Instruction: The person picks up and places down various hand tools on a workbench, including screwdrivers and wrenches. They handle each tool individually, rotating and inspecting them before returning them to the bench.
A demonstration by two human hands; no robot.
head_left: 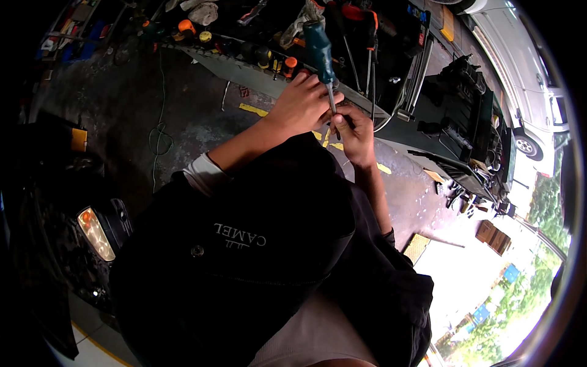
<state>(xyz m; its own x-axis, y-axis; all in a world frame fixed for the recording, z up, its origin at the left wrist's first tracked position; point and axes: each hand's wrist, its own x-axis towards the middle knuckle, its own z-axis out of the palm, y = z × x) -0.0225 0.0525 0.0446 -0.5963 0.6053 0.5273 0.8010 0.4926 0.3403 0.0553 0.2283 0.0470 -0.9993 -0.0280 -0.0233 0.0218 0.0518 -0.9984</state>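
A screwdriver with a dark teal handle stands nearly upright, its thin metal shaft pointing down between my hands. My left hand is closed around the shaft just under the handle. My right hand is pinched at the lower end of the shaft, fingers curled on a small dark part I cannot make out. Both hands touch each other above a dark metal tool tray. The black brim of my cap covers my forearms' lower parts.
The tray holds several hand tools, orange-handled ones among them. A white car stands at the upper right. A vehicle headlight shows at the left. A thin cable lies on the stained concrete floor with yellow marks.
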